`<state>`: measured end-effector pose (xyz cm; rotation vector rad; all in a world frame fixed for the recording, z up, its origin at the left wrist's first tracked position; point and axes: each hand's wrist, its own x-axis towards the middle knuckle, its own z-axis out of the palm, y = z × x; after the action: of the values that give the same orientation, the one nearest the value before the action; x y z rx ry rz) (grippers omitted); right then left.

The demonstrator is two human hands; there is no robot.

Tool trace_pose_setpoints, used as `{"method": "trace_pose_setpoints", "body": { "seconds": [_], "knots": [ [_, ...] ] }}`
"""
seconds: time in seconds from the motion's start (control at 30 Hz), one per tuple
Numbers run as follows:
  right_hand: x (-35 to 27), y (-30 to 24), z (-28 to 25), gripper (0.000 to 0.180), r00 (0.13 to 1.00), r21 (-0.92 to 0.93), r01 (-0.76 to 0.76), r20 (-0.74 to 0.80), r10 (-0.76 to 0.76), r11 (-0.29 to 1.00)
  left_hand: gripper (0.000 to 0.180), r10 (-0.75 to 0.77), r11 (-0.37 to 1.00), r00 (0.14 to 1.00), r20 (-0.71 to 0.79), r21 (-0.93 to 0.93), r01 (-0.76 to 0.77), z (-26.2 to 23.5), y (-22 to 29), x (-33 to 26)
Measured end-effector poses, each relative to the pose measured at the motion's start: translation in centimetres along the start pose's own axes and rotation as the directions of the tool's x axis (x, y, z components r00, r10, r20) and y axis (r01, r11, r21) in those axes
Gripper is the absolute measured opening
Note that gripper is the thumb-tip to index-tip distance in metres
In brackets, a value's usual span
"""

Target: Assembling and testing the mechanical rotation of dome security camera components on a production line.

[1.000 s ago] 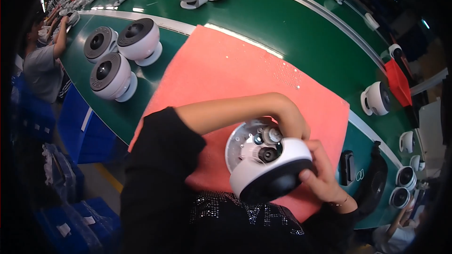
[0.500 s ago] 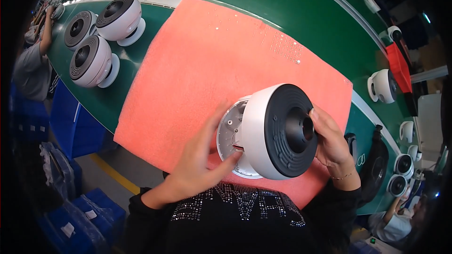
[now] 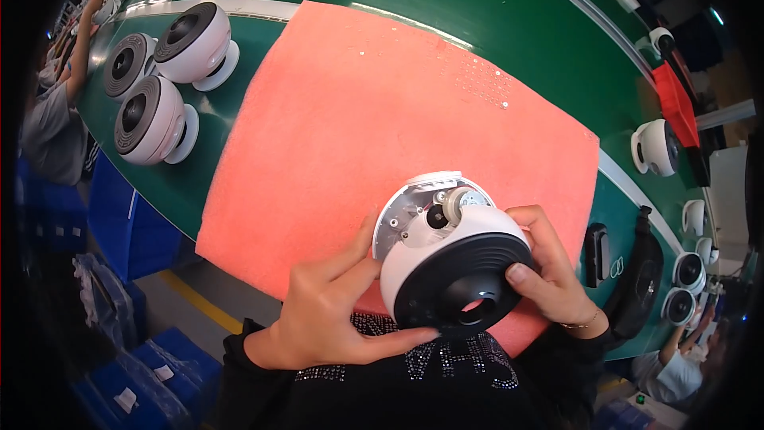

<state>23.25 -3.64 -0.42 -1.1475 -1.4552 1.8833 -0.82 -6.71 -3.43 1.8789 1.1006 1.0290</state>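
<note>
Close to my body, over the near edge of the pink foam mat (image 3: pixel 318 127), I hold a round white housing with a black ringed front (image 3: pixel 422 302) tilted toward me. A hole sits in the middle of that black front. Behind it, a white back shell (image 3: pixel 387 231) stands parted from it, showing screw posts and a round metallic part (image 3: pixel 455 204) inside. My left hand (image 3: pixel 334 295) is closed on the left side, thumb along the front's lower rim, fingertips partly hidden behind. My right hand (image 3: pixel 549 271) grips the right side, thumb on the black face.
Several finished-looking round white units (image 3: pixel 191 44) stand on the green table (image 3: pixel 263 20) at the left. Tiny shiny studs (image 3: pixel 489 84) lie on the mat's far part. To the right are a black pouch (image 3: pixel 641 279) and more white units (image 3: pixel 656 147). Blue bins (image 3: pixel 131 219) stand at the lower left.
The housing has turned, its black front swinging from facing right to facing down toward me. The inner parts now show at the top. My left thumb moved from the gap to the front's rim.
</note>
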Motion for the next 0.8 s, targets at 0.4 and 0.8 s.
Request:
{"method": "trace_pose_setpoints", "body": {
  "seconds": [0.4,0.8],
  "knots": [
    [3.6,-0.1,-1.2,0.027,0.967,-0.527,0.130,-0.120,-0.225,0.840,0.051,-0.070,0.886,0.973,0.219,0.462,-0.041,-3.3,-0.2,3.2],
    [4.4,-0.1,-1.5,0.032,0.903,-0.881,0.157,-0.056,-0.426,0.447,0.057,-0.230,0.853,0.884,0.406,0.521,-0.017,-4.0,0.0,5.6]
  ]
}}
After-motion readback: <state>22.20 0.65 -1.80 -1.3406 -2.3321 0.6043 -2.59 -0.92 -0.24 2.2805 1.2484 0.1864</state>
